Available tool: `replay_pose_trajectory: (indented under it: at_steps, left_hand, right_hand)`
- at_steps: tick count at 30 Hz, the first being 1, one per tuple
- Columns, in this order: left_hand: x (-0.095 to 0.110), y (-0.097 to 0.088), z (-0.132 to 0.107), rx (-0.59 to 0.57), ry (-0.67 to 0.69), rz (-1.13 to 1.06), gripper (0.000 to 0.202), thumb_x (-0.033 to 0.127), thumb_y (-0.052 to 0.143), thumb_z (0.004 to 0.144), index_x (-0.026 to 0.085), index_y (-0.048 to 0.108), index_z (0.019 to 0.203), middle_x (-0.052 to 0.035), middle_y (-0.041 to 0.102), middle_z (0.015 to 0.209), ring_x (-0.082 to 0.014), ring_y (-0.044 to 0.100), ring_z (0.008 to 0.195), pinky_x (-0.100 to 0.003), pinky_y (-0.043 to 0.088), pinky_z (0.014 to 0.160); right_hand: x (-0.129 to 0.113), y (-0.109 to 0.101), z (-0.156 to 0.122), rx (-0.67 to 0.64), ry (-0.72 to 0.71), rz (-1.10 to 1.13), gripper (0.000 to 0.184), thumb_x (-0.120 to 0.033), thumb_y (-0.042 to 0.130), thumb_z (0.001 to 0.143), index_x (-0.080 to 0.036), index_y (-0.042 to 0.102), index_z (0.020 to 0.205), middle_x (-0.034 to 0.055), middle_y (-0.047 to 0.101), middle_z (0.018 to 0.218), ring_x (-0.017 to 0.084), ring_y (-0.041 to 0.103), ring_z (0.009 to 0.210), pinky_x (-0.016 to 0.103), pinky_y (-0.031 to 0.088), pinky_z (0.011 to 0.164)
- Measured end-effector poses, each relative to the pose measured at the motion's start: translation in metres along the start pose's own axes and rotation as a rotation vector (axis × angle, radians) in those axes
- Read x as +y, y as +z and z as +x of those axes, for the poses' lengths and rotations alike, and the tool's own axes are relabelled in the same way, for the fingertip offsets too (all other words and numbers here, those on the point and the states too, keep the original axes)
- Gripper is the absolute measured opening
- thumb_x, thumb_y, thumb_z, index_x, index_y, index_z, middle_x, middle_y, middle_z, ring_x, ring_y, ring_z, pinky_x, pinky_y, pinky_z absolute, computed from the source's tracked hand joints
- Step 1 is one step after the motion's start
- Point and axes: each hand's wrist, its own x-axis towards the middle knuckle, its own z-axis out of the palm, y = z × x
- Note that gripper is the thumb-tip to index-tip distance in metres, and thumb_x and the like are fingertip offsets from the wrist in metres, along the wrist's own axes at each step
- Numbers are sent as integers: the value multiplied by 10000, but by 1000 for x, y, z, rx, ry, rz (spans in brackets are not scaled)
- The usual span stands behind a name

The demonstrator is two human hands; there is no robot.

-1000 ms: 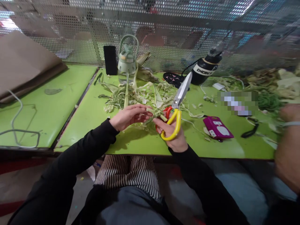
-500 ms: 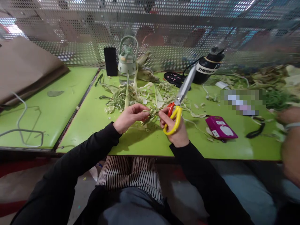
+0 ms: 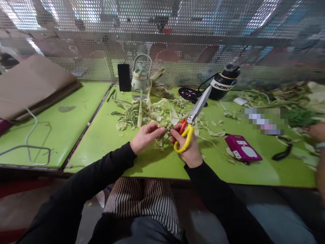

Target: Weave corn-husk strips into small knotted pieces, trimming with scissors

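Observation:
My right hand (image 3: 187, 147) is closed round the yellow-and-red handles of a pair of scissors (image 3: 193, 116), whose steel blades point up and away to the right. Its thumb and forefinger also pinch a small piece of green plant stem (image 3: 164, 126). My left hand (image 3: 145, 136) pinches the same piece from the left, fingers pressed together. Both hands hover just above the green table (image 3: 101, 135), in front of a heap of pale green leaf and stalk trimmings (image 3: 149, 112).
A pale green water bottle (image 3: 140, 78), a black phone (image 3: 124, 77) and a black flask (image 3: 222, 84) stand by the perforated metal screen. A magenta device (image 3: 243, 151) lies to the right. Another person's hand (image 3: 317, 133) works at the far right. Brown paper (image 3: 30, 84) lies at left.
Both hands have come slightly closer to the table and to each other with the stem piece; the scissors' blades have tipped lower. The view has shifted downward a little.

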Motion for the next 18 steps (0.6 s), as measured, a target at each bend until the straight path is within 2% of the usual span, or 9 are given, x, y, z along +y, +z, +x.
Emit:
replay_pose_trajectory:
  at_steps: [3,6,8,10,13,15,18]
  left_hand:
    - [6,-3,-1,31,58,136,379,493,615,874,122,682,905,-64,698,910,-130,624,826,-267,491,785]
    - [9,-7,1,59,112,168,401,418,711,814,133,669,1094,-77,708,1013,-131,639,830,-263,502,763]
    - [9,-9,2,34,118,199,394,341,763,767,126,670,1084,-62,709,942,-115,625,746,-256,505,710]
    - [9,-9,1,24,146,259,304,308,756,773,120,678,999,-51,701,875,-112,620,720,-260,514,706]
    - [11,-7,-3,114,309,375,195,264,706,817,140,628,946,-59,694,940,-132,652,858,-283,529,835]
    - [13,-5,-7,175,392,422,156,236,657,851,158,563,948,-59,677,977,-134,653,932,-291,520,903]
    - [16,-4,-13,175,422,475,160,233,619,870,179,498,960,-46,649,960,-117,639,837,-277,531,821]
  right_hand:
    - [-1,-2,1,19,-70,-46,320,-439,789,701,-227,590,836,-38,603,774,106,568,588,273,513,581]
    - [-5,-2,1,-39,-120,-122,305,-446,781,714,-232,597,829,-30,601,764,133,579,652,312,525,671]
    - [-8,1,0,-81,-128,-163,300,-447,784,713,-234,593,801,-30,590,743,140,571,666,322,516,699]
    - [-10,5,-2,-92,-121,-166,303,-454,782,714,-235,588,793,-28,592,749,141,570,672,325,511,706]
    - [-15,3,-3,-66,-100,-186,315,-503,732,753,-245,603,880,-13,629,815,145,583,673,338,517,706]
    - [-21,-7,3,-51,-90,-336,349,-535,696,774,-245,611,950,4,652,843,162,594,681,351,512,702]
    - [-31,-38,19,-73,-41,-811,367,-523,735,729,-224,624,910,49,683,854,232,633,749,377,484,699]
